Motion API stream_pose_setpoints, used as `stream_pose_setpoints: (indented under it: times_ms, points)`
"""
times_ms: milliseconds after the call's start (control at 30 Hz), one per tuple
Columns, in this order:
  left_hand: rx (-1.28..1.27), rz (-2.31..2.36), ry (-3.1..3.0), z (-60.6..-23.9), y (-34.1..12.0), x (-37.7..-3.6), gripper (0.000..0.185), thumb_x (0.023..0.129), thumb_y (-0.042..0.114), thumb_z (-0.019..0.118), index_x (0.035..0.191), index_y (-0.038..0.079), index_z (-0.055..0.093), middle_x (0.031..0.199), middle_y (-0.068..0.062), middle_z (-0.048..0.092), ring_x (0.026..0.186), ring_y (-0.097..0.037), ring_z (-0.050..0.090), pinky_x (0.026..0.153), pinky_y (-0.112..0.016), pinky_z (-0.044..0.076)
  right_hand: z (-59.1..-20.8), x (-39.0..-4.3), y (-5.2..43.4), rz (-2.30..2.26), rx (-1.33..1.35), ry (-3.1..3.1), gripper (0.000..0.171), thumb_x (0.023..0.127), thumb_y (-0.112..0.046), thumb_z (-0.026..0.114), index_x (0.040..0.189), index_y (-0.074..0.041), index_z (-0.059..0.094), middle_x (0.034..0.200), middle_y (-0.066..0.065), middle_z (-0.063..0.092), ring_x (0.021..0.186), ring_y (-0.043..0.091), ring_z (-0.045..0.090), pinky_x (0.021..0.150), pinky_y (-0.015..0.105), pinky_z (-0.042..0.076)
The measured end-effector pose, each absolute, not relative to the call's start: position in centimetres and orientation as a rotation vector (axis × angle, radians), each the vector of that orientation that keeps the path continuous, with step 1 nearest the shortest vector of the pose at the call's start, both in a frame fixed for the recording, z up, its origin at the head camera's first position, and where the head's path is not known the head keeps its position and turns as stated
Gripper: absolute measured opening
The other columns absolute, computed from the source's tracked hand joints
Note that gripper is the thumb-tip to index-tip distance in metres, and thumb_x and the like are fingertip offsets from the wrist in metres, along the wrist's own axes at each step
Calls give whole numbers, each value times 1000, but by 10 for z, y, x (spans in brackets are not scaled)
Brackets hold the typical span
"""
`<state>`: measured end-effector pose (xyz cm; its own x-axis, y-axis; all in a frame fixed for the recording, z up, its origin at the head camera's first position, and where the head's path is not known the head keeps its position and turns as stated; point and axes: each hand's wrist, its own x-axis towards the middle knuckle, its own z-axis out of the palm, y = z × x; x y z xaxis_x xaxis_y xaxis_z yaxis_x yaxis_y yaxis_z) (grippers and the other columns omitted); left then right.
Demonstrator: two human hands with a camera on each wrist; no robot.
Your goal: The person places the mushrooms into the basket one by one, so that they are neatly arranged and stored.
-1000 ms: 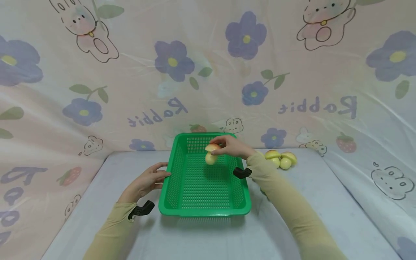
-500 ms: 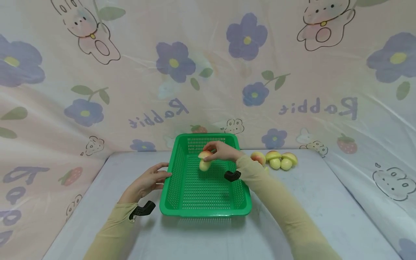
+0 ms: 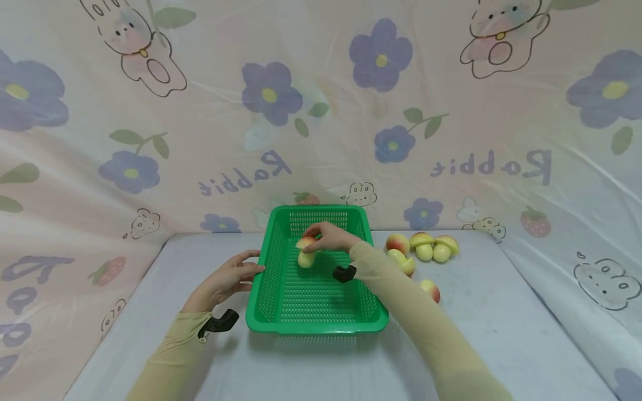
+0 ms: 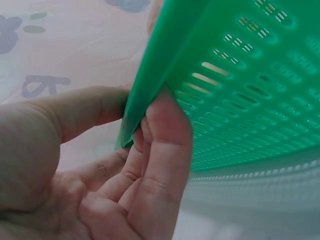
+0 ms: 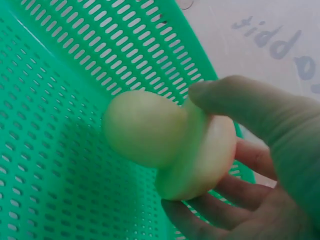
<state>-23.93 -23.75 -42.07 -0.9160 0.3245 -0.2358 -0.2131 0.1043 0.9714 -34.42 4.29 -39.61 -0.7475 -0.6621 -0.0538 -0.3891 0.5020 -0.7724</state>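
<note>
My right hand (image 3: 332,236) holds a toy mushroom (image 3: 305,260) by its cap, inside the green basket (image 3: 317,328) toward its left rear part. In the right wrist view, thumb and fingers lie around the reddish-yellow cap, and the rounded pale stem (image 5: 142,127) points away from the palm over the perforated floor. At the basket's left side, my left hand (image 3: 225,283) grips the rim. The left wrist view shows the rim (image 4: 150,75) pinched between the thumb and the curled fingers (image 4: 165,135).
Right of the basket, several more toy mushrooms (image 3: 423,252) lie in a group on the white table (image 3: 501,312). One of the group is a reddish rounded piece (image 3: 398,243); another (image 3: 430,291) lies nearer, partly behind the right sleeve (image 3: 401,289). A printed cloth (image 3: 321,161) hangs behind the table.
The right hand has moved left and slightly lower with the toy mushroom in the basket, uncovering more mushrooms on the right. The left hand stays on the rim.
</note>
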Motion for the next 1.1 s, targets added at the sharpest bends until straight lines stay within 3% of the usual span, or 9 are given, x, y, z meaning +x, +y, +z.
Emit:
stream_pose_setpoints:
  times_ms: [300, 667, 1100]
  points:
    - [132, 1856, 1991, -418, -236, -239, 61, 96, 16, 60, 147, 6, 28, 116, -22, 58, 88, -20, 66, 75, -35, 56, -398, -338, 29, -1140, -800, 2421, 44, 88, -17, 71, 127, 0, 59, 123, 13, 56, 110, 26, 52, 85, 34, 48]
    - [116, 1849, 2002, -417, -236, -239, 60, 96, 16, 60, 146, 5, 29, 113, -18, 60, 88, -20, 66, 74, -35, 56, -409, -337, 17, -1132, -815, 2385, 44, 87, -13, 72, 126, 2, 58, 120, 13, 58, 110, 28, 52, 85, 32, 48]
    - [117, 1844, 2015, -420, -238, -239, 61, 96, 16, 60, 147, 6, 27, 109, -14, 62, 88, -20, 65, 74, -35, 56, -422, -337, 13, -1097, -830, 2428, 42, 92, -18, 66, 130, -1, 56, 126, 13, 56, 116, 25, 51, 95, 36, 44]
